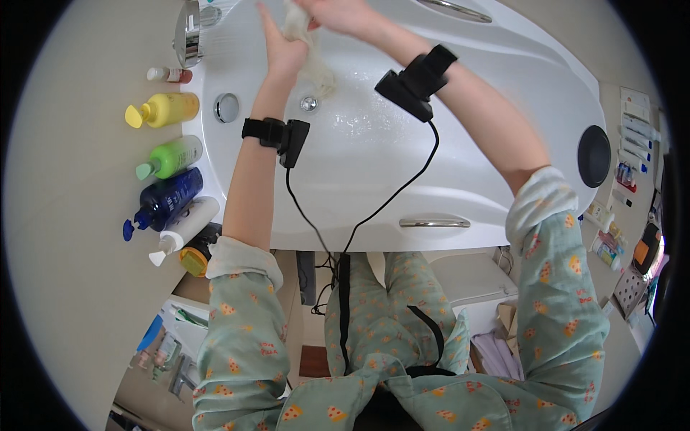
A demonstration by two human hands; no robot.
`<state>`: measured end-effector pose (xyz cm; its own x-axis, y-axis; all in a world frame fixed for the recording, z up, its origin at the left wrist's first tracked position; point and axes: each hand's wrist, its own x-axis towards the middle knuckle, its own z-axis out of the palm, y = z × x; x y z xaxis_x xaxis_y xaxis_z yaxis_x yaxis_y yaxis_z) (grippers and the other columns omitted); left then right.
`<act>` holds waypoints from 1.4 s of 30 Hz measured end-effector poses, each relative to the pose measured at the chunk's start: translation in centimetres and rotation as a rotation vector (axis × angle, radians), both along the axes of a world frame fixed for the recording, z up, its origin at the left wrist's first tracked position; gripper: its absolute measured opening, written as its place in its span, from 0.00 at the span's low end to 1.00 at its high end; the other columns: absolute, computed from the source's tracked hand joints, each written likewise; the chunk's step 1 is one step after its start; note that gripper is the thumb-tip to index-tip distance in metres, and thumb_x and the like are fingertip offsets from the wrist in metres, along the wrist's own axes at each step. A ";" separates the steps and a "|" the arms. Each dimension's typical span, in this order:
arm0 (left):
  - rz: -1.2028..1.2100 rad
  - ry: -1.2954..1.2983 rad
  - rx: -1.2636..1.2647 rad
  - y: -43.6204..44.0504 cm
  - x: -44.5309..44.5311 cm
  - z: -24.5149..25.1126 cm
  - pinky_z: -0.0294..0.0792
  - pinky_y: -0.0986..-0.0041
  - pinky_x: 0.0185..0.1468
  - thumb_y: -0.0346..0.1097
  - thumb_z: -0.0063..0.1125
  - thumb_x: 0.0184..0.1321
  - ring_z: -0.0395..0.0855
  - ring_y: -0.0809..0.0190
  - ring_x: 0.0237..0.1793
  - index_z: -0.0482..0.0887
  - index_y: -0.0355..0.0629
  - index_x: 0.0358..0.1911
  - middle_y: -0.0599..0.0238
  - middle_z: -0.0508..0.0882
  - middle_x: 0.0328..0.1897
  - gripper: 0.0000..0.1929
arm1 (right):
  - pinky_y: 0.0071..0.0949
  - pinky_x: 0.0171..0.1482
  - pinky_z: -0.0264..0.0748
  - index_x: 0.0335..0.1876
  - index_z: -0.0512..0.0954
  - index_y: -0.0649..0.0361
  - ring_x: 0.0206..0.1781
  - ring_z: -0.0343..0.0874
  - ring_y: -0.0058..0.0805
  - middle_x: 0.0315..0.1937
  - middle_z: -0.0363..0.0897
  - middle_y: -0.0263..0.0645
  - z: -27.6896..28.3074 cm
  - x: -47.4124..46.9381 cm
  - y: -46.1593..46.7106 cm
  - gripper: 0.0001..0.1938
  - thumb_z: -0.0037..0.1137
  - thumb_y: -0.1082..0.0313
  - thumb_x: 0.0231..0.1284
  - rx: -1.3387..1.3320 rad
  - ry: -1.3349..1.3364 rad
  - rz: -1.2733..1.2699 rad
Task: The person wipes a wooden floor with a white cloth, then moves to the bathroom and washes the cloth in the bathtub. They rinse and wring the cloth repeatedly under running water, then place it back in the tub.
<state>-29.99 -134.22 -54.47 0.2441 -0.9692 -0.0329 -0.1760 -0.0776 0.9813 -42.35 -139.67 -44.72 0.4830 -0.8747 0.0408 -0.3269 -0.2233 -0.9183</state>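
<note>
A wet, whitish piece of thin cloth [318, 67] hangs between both hands over the white bathtub [345, 178], its lower end near the metal drain [309, 103]. My left hand [285, 51] grips the cloth from the left side, thumb pointing up. At the top edge of the picture, my right hand [337, 13] has hold of the cloth's upper part; some of its fingers are cut off or hidden. Water runs at the chrome faucet [188, 35] to the left, and wet drops cover the tub floor. Black straps with cabled devices sit on both wrists.
Several bottles line the tub's left ledge, among them a yellow pump bottle [172, 109], a green bottle [180, 156] and a dark blue pump bottle [172, 199]. A metal grab handle [434, 223] is on the near rim. A black oval pad [594, 156] lies at the right end.
</note>
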 end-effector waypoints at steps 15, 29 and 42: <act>-0.125 -0.920 0.178 4.7 2.6 4.1 0.68 0.62 0.35 0.43 0.63 0.48 0.77 0.47 0.29 0.77 0.41 0.31 0.54 0.79 0.23 0.14 | 0.43 0.37 0.71 0.27 0.77 0.67 0.36 0.76 0.53 0.27 0.76 0.55 -2.1 -2.0 0.9 0.15 0.48 0.60 0.58 -0.334 0.259 0.106; 0.072 -0.695 0.023 7.8 4.5 12.2 0.68 0.67 0.38 0.35 0.51 0.56 0.79 0.51 0.32 0.77 0.36 0.32 0.55 0.80 0.25 0.09 | 0.32 0.35 0.73 0.39 0.77 0.58 0.29 0.76 0.37 0.30 0.78 0.44 -0.2 -1.3 1.8 0.14 0.55 0.58 0.52 -0.313 0.353 0.383; 0.093 -0.270 -0.160 9.8 3.9 25.9 0.63 0.82 0.29 0.35 0.48 0.61 0.70 0.76 0.26 0.79 0.38 0.37 0.73 0.76 0.25 0.09 | 0.32 0.43 0.72 0.39 0.81 0.56 0.38 0.78 0.34 0.35 0.81 0.41 -3.8 -1.2 2.8 0.19 0.58 0.50 0.48 0.156 -0.054 0.003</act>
<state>-26.05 -124.39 -28.59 0.3106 -0.9301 0.1959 -0.4313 0.0457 0.9010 -43.54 -136.82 -48.55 0.4864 -0.8710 -0.0696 -0.2756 -0.0773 -0.9582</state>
